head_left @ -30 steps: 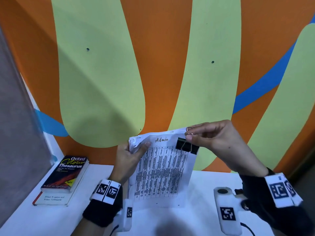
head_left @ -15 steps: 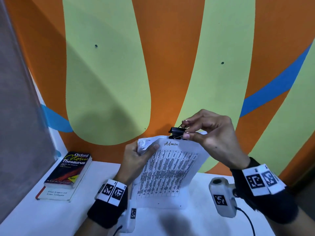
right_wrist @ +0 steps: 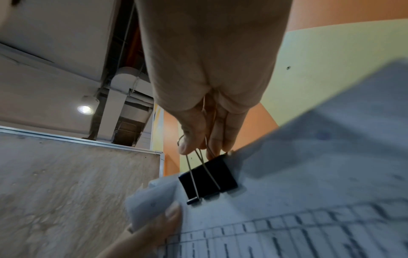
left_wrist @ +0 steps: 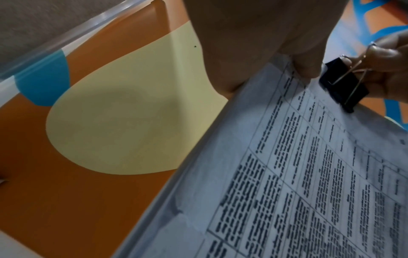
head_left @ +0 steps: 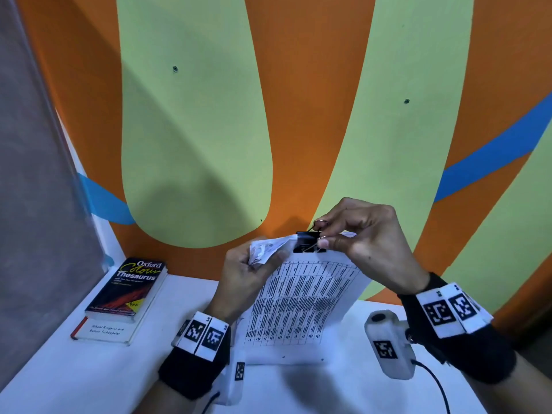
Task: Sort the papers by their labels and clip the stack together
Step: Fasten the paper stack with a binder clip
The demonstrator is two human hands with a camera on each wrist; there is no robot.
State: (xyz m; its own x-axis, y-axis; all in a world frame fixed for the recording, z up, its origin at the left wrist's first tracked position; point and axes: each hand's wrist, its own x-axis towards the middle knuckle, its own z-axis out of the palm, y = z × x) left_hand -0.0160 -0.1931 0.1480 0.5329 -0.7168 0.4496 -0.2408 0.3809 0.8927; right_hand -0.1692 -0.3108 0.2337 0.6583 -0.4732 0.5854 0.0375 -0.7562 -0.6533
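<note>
A stack of white papers (head_left: 301, 306) printed with a table stands upright on the white table (head_left: 89, 380). My left hand (head_left: 248, 276) grips the stack's crumpled top left corner, thumb on the front sheet. A black binder clip (head_left: 309, 242) sits on the top edge, near the middle. My right hand (head_left: 358, 237) pinches its wire handles together. In the right wrist view the binder clip (right_wrist: 208, 179) straddles the papers (right_wrist: 320, 192) below my right hand (right_wrist: 209, 104). The left wrist view shows the binder clip (left_wrist: 344, 85) at the papers' (left_wrist: 298, 183) edge.
Two stacked books, the upper an Oxford thesaurus (head_left: 128, 289), lie at the table's left back. A wall painted orange, green and blue (head_left: 283, 115) rises right behind the table. A grey panel (head_left: 35, 189) stands on the left.
My right hand took the clip off the papers' top right corner, lifted it above the edge, and now has it down on the top edge nearer the middle. The label "Admin" is now covered.
</note>
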